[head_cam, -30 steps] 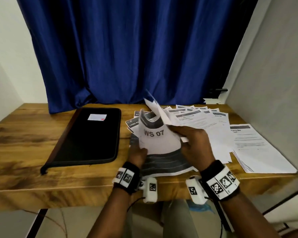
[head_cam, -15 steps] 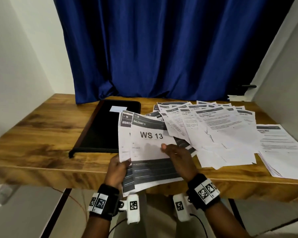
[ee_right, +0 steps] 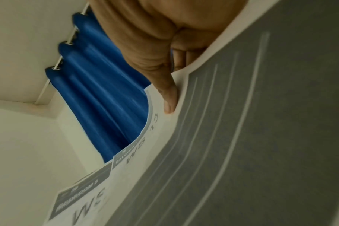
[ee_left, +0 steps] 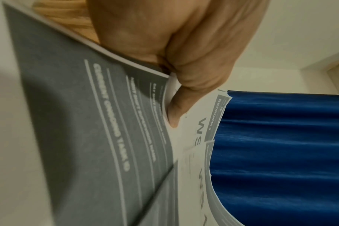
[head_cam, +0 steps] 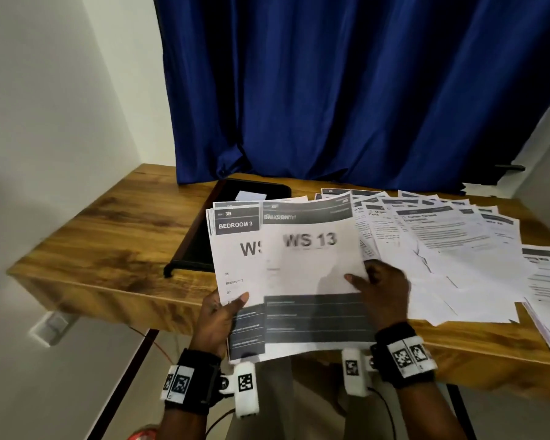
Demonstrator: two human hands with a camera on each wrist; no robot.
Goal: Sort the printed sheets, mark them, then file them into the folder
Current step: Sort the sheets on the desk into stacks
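Over the tabletop (head_cam: 108, 249) edge I pinch the WS 13 sheet (head_cam: 311, 265) in my right hand (head_cam: 381, 290) while my left hand (head_cam: 219, 315) grips the Bedroom 3 stack (head_cam: 235, 262), so sorting looks midway: loose sheets (head_cam: 442, 249) lie fanned, folder (head_cam: 210, 223) closed, marking and filing not yet done.

Grey-banded white sheets (head_cam: 311, 258), black folder (head_cam: 204, 236), seemingly plain blue curtain (head_cam: 346, 90)

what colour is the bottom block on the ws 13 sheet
Dark grey, crossed by thin pale lines, on the WS 13 sheet. The right wrist view shows it best.
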